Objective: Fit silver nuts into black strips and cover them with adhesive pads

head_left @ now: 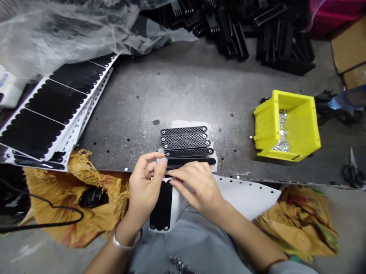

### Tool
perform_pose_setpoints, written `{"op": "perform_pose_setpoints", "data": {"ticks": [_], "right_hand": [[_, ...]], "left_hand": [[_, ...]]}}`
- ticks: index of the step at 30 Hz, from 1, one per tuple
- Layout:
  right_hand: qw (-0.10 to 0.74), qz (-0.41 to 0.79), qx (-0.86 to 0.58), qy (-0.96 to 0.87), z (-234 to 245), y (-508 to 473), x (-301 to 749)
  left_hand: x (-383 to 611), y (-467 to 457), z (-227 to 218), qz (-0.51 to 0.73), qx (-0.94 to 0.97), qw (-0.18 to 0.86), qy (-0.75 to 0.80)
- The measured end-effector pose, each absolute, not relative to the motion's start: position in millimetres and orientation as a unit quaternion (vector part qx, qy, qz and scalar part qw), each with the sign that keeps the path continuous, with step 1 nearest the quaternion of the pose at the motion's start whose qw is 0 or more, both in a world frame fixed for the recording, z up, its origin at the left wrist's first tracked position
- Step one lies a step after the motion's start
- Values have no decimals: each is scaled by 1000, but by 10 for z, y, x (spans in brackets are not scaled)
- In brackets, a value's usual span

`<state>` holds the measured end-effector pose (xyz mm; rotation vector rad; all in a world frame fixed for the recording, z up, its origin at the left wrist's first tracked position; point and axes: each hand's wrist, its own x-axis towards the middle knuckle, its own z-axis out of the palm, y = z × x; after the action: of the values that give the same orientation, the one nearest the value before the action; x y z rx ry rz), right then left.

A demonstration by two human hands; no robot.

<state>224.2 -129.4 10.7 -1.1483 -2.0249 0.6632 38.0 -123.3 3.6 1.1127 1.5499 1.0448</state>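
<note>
My left hand (144, 184) pinches the top end of a white backing sheet (175, 201) that carries a black oblong sticker (161, 208), held over my lap. My right hand (196, 186) lies across the same sheet, fingertips pressed at the sticker's upper edge. Just beyond my hands, at the table's near edge, several black mesh strips (184, 142) lie side by side on a white sheet (186, 124).
A yellow bin (304, 134) of small metal screws stands at the right. Sheets of black stickers (51, 107) are stacked at the left under clear plastic film (69, 23). Black plastic parts (251, 31) are heaped at the back. Scissors (353, 170) lie far right.
</note>
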Motion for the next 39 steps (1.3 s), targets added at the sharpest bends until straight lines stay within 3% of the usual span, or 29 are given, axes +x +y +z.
{"op": "perform_pose_setpoints", "data": {"ticks": [10,15,17,20,23,25,30,39], "right_hand": [[399,249,-438,-766,162,-1436,1998],[402,572,-306,-646,256,-1648,2255],[427,630,-313,-569,280,-1559,2406],[413,498,-414,-641,271,-1246,2496],[334,271,-444,-786,181,-925,2420],[307,194,-406,-839,92,-788,2349],[300,190,-335,-873,-39,-651,2267],[296,200,-343,-869,-14,-602,2245]], "left_hand": [[242,-1534,1,484,544,332,600],[-321,-1527,-176,365,627,181,664],[-505,-1464,-159,297,667,136,669],[-464,-1319,-68,300,682,95,660],[-155,-1157,-5,328,682,158,635],[36,-1070,-12,321,678,208,628],[171,-975,-95,315,649,280,634],[180,-873,-117,306,607,344,648]]}}
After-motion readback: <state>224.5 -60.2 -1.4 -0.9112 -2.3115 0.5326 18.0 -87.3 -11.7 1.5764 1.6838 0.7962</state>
